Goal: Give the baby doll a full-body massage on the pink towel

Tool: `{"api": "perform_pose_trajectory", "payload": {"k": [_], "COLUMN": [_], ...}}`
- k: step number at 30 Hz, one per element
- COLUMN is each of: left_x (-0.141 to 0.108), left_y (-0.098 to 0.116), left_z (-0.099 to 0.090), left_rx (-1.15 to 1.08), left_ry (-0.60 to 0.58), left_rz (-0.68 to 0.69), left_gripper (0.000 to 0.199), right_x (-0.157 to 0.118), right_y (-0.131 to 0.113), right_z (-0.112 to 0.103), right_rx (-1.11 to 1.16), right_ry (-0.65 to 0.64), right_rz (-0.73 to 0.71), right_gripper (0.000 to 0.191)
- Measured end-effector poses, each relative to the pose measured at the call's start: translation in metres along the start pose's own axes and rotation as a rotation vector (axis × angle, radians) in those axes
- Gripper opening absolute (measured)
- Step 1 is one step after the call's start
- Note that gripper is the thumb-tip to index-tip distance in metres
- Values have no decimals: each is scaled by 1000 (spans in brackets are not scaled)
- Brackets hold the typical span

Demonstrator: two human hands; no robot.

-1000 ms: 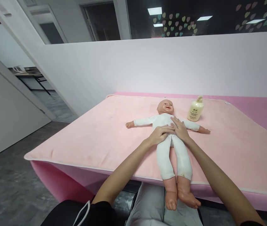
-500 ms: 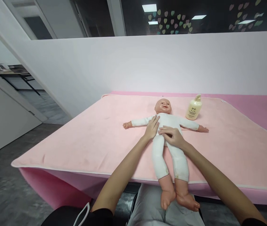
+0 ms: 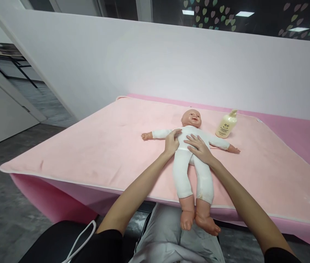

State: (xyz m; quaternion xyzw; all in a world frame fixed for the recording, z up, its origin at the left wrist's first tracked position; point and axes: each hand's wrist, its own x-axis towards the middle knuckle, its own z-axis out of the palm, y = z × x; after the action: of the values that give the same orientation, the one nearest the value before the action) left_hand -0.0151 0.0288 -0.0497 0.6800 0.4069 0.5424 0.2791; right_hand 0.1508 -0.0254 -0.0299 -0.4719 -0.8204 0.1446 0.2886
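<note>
Pink cloth lies by a white wall. On it, a doll rests face up. The right hand is spread on its tummy; the left hand, fingers bent, touches its chest. Neither grips. A bottle stands nearby.

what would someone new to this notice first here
Probably the baby doll in white, lying face up on the pink blanket, its feet past the near edge. Next, two bare hands on its torso: the left hand at its side, the right hand across its belly. Beyond its outstretched arm, on the picture's right, stands a pale yellow pump bottle.
</note>
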Motion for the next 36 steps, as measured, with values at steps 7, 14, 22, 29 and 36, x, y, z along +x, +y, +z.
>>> {"api": "perform_pose_trajectory", "payload": {"k": [7,14,22,29,36], "left_x": [-5,-7,3,7,4], "left_y": [20,45,32,-2,1], "left_z": [-5,-6,1,2,0], "left_rx": [62,-47,476,578,622], "left_ry": [-203,-818,-775,-395,-181], "left_rz": [167,155,69,-32,5], "left_gripper": [37,29,50,48,40], "right_x": [-4,-1,2,-7,-3], "right_y": [40,54,29,-30,-28], "right_z": [1,10,7,13,6], "right_rx": [-78,-66,19,264,-22], "right_ry": [134,244,451,227,-24], "right_rz": [267,262,314,-59,-65], "right_gripper": [52,49,41,33,39]}}
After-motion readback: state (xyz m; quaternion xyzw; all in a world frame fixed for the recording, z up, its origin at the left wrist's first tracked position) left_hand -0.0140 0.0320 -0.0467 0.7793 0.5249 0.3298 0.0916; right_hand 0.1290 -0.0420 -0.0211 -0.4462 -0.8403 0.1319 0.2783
